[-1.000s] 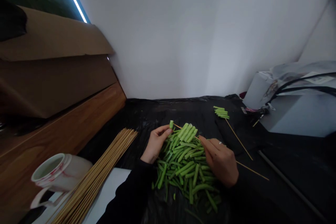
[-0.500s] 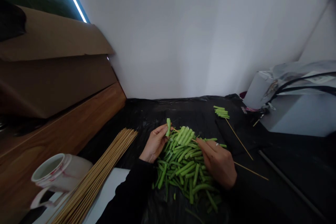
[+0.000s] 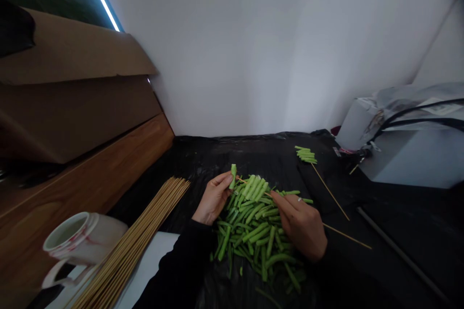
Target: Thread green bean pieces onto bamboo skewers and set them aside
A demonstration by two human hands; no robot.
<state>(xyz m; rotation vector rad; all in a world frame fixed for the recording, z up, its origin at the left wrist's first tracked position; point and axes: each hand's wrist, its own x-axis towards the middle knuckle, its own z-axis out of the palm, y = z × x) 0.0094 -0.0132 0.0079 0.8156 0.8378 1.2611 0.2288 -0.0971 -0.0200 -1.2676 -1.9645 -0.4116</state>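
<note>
**A:** Hands first?

**B:** Left hand [image 3: 213, 199] is raised at the near edge of the pile, its fingers [image 3: 222, 181] pinched together on a cut green bean [image 3: 233, 176], which stands tilted at the fingertips. Right hand [image 3: 300, 224] rests over the pile, its fingers [image 3: 286, 201] closed, apparently around a thin bamboo skewer [image 3: 348, 236] that runs beneath them towards the left hand.

**A:** Is the bean on the skewer?

**B:** Just beside its tip, I think; the light's too poor to be sure.

**A:** What differs from a second ago?

**B:** The bean stands higher and more upright, and a long bean [image 3: 293, 192] now lies past the right fingers.

**A:** Around them?

**B:** The pile of cut beans [image 3: 253, 236] sits on black plastic sheeting [image 3: 217, 157], with a bundle of skewers [image 3: 145, 224] and a white mug [image 3: 83, 239] to the left. A bean-laden skewer [image 3: 328, 189] lies further out.
</note>
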